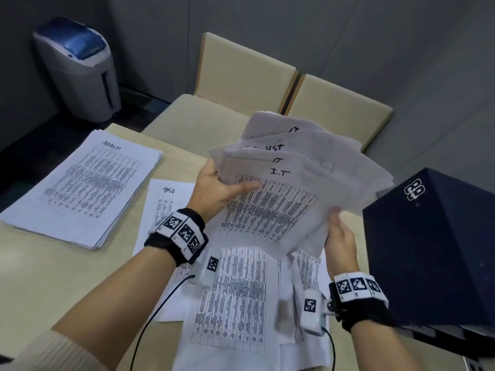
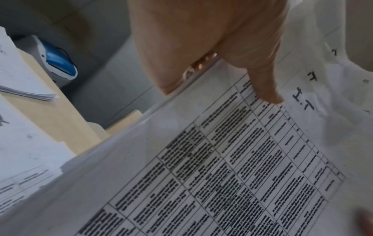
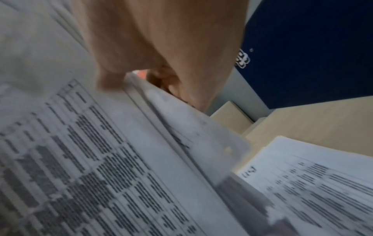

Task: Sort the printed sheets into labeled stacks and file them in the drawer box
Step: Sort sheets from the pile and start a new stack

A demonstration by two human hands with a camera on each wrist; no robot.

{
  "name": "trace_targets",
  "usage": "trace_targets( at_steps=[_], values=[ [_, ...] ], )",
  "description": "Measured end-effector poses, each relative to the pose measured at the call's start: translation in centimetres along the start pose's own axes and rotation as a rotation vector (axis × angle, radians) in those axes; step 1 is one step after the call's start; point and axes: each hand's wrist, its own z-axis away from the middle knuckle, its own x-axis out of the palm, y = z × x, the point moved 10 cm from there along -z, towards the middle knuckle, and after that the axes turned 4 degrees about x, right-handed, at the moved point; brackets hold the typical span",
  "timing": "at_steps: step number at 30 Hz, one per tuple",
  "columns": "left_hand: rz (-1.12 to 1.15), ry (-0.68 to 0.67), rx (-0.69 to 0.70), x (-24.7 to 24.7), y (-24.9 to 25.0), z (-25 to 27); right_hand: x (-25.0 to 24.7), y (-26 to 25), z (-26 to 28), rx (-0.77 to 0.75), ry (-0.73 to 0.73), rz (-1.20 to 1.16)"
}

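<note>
From the head view, much of what we hold is hidden: the fanned sheets (image 1: 281, 199) overlap one another, so only the front page shows its printed table and a handwritten "I.T", while those behind show just top strips, two reading "IT" and one partly covered. Our left hand (image 1: 217, 191) grips the fan's left edge, thumb lying across the front page and fingers out of sight behind. Our right hand (image 1: 341, 236) pinches the lower right corner, fingertips concealed by paper. Below both hands loose printed sheets (image 1: 235, 298) lie on the table (image 1: 40, 277), their upper edges covered by the fan. Left of the left hand sits the "ADMIN" stack (image 1: 80, 186), and between it and that hand a sheet headed "TASK" (image 1: 168, 202). Just right of the right hand stands the dark blue drawer box (image 1: 434, 250), cut off by the frame; no drawer front is visible. A grey-and-blue shredder (image 1: 77, 68) stands far beyond the left hand.

In the left wrist view the thumb (image 2: 264, 89) presses on the front page (image 2: 222, 167) beside the "I.T", and the fingers curl behind the edge.

The right wrist view is blurred; we can only say the thumb (image 3: 110, 79) seems to rest on top of the sheaf's edges (image 3: 161, 121) with fingers underneath, the blue box (image 3: 312, 52) beyond.
</note>
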Motion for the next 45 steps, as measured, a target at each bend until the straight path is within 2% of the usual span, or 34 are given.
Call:
trace_targets(
  at_steps=[2, 4, 8, 11, 12, 14, 17, 19, 21, 24, 26, 30, 33, 35, 38, 42, 45],
  values=[
    [-0.009, 0.007, -0.007, 0.0, -0.5, -0.1, 0.0, 2.0, -0.2, 0.023, -0.016, 0.134],
    [-0.054, -0.019, -0.025, 0.5, -1.1, -0.3, 0.3, 3.0, 0.0, -0.068, -0.024, 0.232],
    [-0.019, -0.018, -0.044, 0.7, -1.4, -0.9, -1.0, 2.5, 0.8, -0.247, 0.144, 0.380],
    [-0.024, -0.045, -0.052, 0.8, -1.6, -1.1, -1.3, 1.8, 0.9, -0.349, 0.153, 0.457],
    [0.001, -0.050, -0.070, 0.8, -1.9, -1.2, -1.5, 2.1, 0.6, -0.358, 0.159, 0.481],
    [0.018, -0.074, -0.100, 0.9, -2.2, -1.3, -2.0, 3.9, -0.2, -0.283, 0.151, 0.520],
    [-0.024, -0.115, -0.121, 1.7, -2.3, -1.4, -1.2, 6.9, -0.1, -0.150, 0.017, 0.643],
    [-0.029, -0.121, -0.120, 1.9, -2.1, -1.6, -0.8, 7.9, 0.0, -0.042, -0.058, 0.600],
    [-0.019, -0.137, -0.117, 2.0, -1.9, -1.6, -0.5, 6.1, -0.2, 0.012, -0.090, 0.441],
    [0.010, -0.164, -0.119, 2.3, -1.7, -1.5, -0.2, 1.0, -0.9, -0.060, -0.106, 0.250],
    [0.020, -0.153, -0.116, 2.4, -1.7, -1.7, 0.1, -1.2, -1.3, -0.057, -0.097, 0.154],
    [-0.041, -0.141, -0.095, 3.0, -1.3, -2.0, 0.7, -1.7, -1.4, -0.060, -0.023, -0.074],
    [-0.018, -0.058, -0.028, 3.2, 0.4, -1.5, 0.3, -2.5, -0.3, -0.132, 0.115, -0.121],
    [0.006, 0.015, 0.032, 2.5, 1.4, -1.3, 0.5, -3.8, 0.2, -0.180, 0.131, -0.196],
    [-0.036, 0.100, 0.044, 0.8, 1.2, -1.3, 1.5, -4.0, 0.4, -0.191, 0.050, -0.209],
    [-0.088, 0.118, 0.038, 0.1, 0.2, -1.1, 2.4, -1.5, -0.2, -0.106, -0.037, -0.076],
    [-0.098, 0.155, 0.086, 0.4, 1.4, -1.3, 2.9, -0.7, -0.5, -0.082, -0.079, -0.056]
  ],
)
